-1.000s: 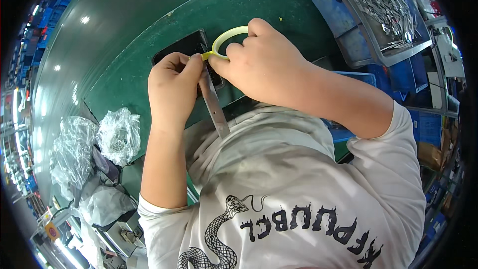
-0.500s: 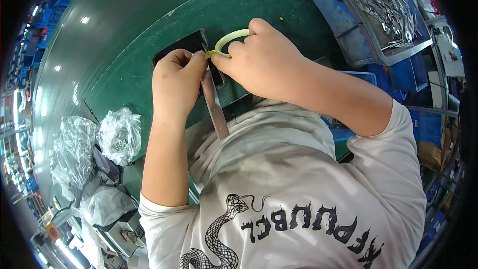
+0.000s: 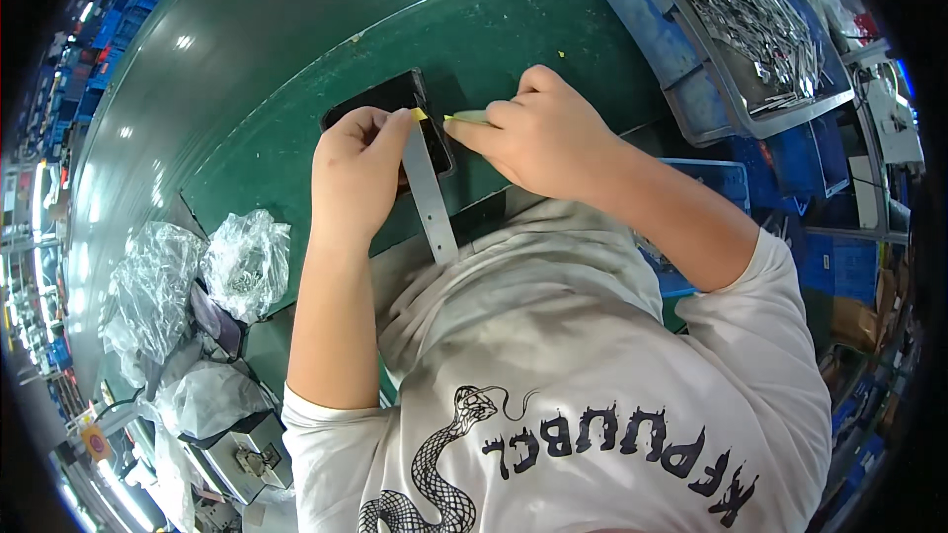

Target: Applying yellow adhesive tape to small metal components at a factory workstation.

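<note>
At the left end of the green work surface (image 3: 296, 128), crumpled clear plastic bags (image 3: 212, 266) lie near its lower edge, well apart from the hands. The left hand (image 3: 357, 170) is closed around the upper end of a flat grey metal strip (image 3: 431, 199), which slants down toward the person's shirt and crosses a black rectangular pad (image 3: 395, 104) lying on the surface. The right hand (image 3: 538, 133) pinches a pale yellow-green roll of tape (image 3: 472, 117), with a short yellow tab (image 3: 420, 114) meeting the strip's top end between the two hands. By the look of it, the tape is only just stuck at the tip; most of the strip is bare, so the wrapping seems barely begun. Open green surface lies above and left of the pad, while to the right a blue tray (image 3: 691, 59) of metal strips (image 3: 750, 10) hems in the right hand's side.
</note>
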A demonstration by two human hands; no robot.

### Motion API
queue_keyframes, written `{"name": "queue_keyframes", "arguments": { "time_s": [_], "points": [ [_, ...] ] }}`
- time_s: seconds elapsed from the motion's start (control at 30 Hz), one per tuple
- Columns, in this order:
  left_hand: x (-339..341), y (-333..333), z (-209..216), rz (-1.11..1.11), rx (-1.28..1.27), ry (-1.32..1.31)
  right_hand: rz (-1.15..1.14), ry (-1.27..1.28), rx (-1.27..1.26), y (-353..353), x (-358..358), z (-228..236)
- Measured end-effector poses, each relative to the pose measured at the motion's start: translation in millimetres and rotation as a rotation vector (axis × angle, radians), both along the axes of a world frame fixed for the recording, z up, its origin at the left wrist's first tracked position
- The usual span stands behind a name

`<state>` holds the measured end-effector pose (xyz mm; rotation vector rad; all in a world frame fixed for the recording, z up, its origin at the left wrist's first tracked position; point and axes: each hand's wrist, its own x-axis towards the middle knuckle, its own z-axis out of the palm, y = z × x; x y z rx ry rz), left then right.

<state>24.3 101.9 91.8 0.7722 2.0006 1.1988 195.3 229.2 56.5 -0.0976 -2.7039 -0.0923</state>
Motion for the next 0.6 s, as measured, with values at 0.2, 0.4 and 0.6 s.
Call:
{"name": "queue_keyframes", "arguments": {
  "time_s": [0.2,0.4,0.6],
  "points": [
    [2.9,-34.5,-5.6,0.110,0.548,-0.278,0.008,0.076,0.017,13.3,11.7,-25.9],
    [14.8,-63.8,7.9,0.218,0.562,-0.624,0.177,0.292,-1.118,2.3,32.3,-26.8],
    [33.6,-71.4,-2.0,0.019,0.510,-0.616,0.656,0.577,-2.255,-22.2,46.9,1.3]
  ]
}}
